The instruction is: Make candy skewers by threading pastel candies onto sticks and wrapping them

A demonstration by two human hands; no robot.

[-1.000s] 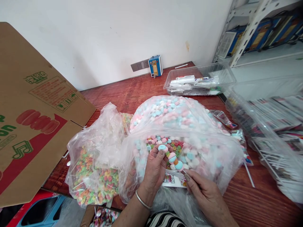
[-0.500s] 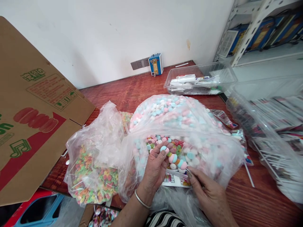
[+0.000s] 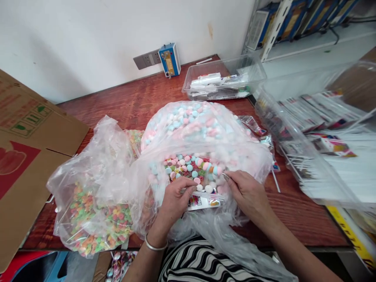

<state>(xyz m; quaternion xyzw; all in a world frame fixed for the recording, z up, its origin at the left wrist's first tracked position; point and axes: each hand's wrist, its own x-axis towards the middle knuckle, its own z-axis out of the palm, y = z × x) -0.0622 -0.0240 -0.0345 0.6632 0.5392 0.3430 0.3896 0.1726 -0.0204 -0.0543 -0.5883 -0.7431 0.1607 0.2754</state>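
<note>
Over the bag (image 3: 241, 156), the nearer right hand (image 3: 249, 194) pinches a candy stick (image 3: 210, 167) by its right end, its length slanting left and far; the left hand (image 3: 174, 197) pinches a white strip (image 3: 207, 194).

Candy skewer (image 3: 210, 168) in right grip (image 3: 248, 192)

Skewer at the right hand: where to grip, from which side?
I'd pinch the skewer at its thin bare end, coming from the right, as the right hand does. Its candies line up to the left of that end, so this grip should leave them unsquashed.
</note>
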